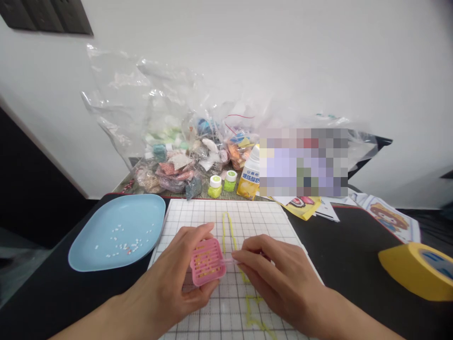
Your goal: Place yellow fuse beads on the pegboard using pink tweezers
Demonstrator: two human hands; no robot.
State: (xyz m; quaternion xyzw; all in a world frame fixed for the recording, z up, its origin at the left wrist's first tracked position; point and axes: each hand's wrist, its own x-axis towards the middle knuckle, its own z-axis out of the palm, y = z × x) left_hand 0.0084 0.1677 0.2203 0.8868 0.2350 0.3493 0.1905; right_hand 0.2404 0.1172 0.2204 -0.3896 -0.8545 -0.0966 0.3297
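**Hands and work.** The left hand (170, 278) is closed on a small pink tray (207, 262). Its fingers (193, 234) curl over the top edge and the thumb sits beneath. The tray is held tilted, just above the board (255, 217), and carries yellow beads in its grooves. The right hand (279, 278) pinches a thin pen (228, 260) between thumb and forefinger, with the tip at the tray's right edge.

**Risks, as judged.**
- The tray is tilted and held in the air, so a slip or a nudge from the pen could tip beads onto the board.
- Both wrists hover over the yellow lines (228, 231) already laid on the board. A resting wrist or sleeve could push these out of place.
- The pen is held lightly near its end. Pressing too hard could twist it or flick a bead away.
- Loose beads (123, 243) lie on the shallow blue plate (106, 217) near the left elbow, and a knock could scatter them.

**Surface.** The counter (354, 264) is covered by a black mat. The white gridded board sits in the middle with the plate touching its left side. Behind the board are two green-lidded jars (215, 186), a bottle (249, 179) and a heap of clear bags (177, 156) holding coloured beads. A yellow tape roll (417, 269) sits at the right, with printed sheets (389, 217) beyond it.

**Room.** A plain white wall (247, 56) stands close behind the counter, with a dark panel (46, 16) at upper left. Lighting is even. No other person is in view.
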